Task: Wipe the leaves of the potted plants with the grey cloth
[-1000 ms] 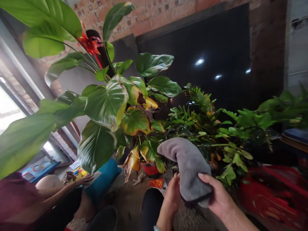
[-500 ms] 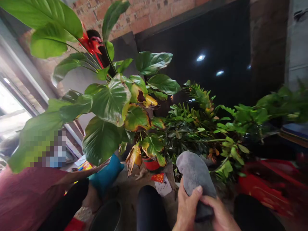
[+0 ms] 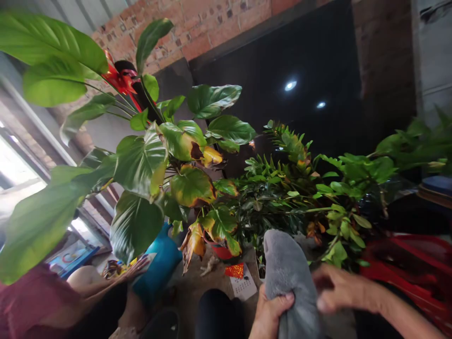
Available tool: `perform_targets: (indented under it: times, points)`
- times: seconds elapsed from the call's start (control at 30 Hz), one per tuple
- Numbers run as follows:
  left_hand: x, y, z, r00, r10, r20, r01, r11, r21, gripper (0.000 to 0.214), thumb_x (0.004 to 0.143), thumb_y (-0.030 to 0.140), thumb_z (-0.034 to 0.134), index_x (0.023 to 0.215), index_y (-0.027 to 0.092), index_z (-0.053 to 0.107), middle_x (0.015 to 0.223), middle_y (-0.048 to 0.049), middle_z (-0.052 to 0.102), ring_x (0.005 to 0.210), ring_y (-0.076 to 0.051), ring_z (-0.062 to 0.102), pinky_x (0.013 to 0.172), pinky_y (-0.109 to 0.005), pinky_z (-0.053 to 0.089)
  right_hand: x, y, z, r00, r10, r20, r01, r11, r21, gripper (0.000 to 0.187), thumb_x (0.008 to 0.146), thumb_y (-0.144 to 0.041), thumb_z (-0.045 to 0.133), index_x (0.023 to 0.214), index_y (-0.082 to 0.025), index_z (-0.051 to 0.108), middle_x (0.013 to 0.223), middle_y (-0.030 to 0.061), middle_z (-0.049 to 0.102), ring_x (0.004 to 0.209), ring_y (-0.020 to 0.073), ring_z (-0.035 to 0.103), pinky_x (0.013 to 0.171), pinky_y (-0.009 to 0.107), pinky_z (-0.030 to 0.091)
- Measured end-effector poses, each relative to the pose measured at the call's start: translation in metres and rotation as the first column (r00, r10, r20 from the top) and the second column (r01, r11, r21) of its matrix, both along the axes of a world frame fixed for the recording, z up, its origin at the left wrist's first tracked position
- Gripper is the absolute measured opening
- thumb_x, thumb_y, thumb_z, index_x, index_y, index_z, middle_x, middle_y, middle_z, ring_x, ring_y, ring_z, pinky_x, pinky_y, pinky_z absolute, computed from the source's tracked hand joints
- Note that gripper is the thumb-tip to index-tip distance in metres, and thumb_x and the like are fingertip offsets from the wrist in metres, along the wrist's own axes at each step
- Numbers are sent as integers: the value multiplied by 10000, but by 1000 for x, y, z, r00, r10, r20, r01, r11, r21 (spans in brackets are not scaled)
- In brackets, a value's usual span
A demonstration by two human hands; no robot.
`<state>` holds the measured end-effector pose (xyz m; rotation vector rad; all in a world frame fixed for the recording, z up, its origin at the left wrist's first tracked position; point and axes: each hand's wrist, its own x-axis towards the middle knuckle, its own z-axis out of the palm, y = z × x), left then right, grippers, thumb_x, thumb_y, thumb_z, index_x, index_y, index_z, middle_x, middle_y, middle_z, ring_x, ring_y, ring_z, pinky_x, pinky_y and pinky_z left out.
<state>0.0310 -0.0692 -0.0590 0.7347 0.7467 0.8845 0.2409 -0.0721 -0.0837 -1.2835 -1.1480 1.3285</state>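
Observation:
A grey cloth (image 3: pixel 289 278) stands up from my lap at the bottom centre. My left hand (image 3: pixel 268 313) is closed round its lower left edge, thumb across the front. My right hand (image 3: pixel 335 287) is just right of the cloth, off it, blurred by motion, so its fingers do not read clearly. Right behind the cloth stand a large-leafed potted plant (image 3: pixel 151 160) with yellowing leaves and a bushier small-leafed plant (image 3: pixel 293 193).
Another person in a dark red top (image 3: pixel 31 306) sits at the lower left, a hand (image 3: pixel 132 268) by a teal cushion (image 3: pixel 157 263). A red plastic object (image 3: pixel 406 268) lies at the right. A calendar card (image 3: pixel 242 280) lies on the floor. A brick wall and a dark screen (image 3: pixel 300 84) stand behind.
My right hand has let go of the grey cloth and moved to the right; my left hand has kept its grip on it. The view has shifted slightly.

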Motion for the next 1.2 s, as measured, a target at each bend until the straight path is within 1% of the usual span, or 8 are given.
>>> perform_targets:
  times: [0.13,0.27,0.43,0.67,0.8,0.93,1.07,1.2]
  points:
    - [-2,13,21,993,23,-112,-14,997,82,580,346,347,919,853,137,733,736,-53,726,707,-230,655,723,-346,498,30,47,26,872,-430,-234,427,902,-66,216,548,-359,776,736,-267,728,740,35,715,773,244,652,555,290,451]
    - [9,40,82,971,-99,-219,145,968,206,571,303,338,917,792,104,737,688,-40,691,634,-172,597,644,-288,472,25,66,19,807,-447,-387,453,888,-82,216,598,-367,739,792,-276,722,812,56,716,772,251,666,608,346,485]
    - [35,77,152,984,50,-168,34,885,465,579,375,368,887,880,139,723,793,-54,709,724,-199,613,706,-305,498,15,70,9,742,-384,-549,416,906,-72,219,647,-372,695,846,-291,741,749,48,702,790,265,670,616,365,511]
    - [32,69,82,907,-146,-395,227,959,168,545,307,414,904,774,181,749,714,-18,704,677,-196,607,734,-335,485,24,63,1,700,-325,-636,373,926,-62,219,670,-415,687,796,-254,766,961,88,766,829,275,674,654,380,528]
    - [21,68,104,894,-224,-389,348,893,286,615,346,384,907,902,172,753,771,-21,706,721,-196,609,726,-313,477,25,62,-2,714,-240,-657,304,953,-18,196,589,-371,786,720,-228,756,800,90,769,766,259,682,670,365,538]
    - [40,87,137,957,-69,-280,190,882,432,629,377,368,897,938,149,716,809,-28,696,747,-186,600,715,-289,478,18,65,3,718,-258,-646,336,942,-3,244,498,-303,842,717,-255,747,768,43,766,746,239,685,705,372,548]
    - [55,89,102,954,-36,-296,126,948,292,597,329,372,889,852,141,716,739,-17,692,685,-180,593,697,-310,481,11,64,9,757,-281,-590,359,933,16,254,490,-353,831,709,-260,741,743,43,762,752,258,685,699,394,544]
    - [38,73,75,861,-231,-453,339,925,172,514,356,306,878,826,149,742,719,0,691,660,-164,583,704,-307,469,13,60,8,819,-297,-491,353,936,21,198,489,-373,815,582,-253,689,653,49,740,710,271,685,687,405,539]
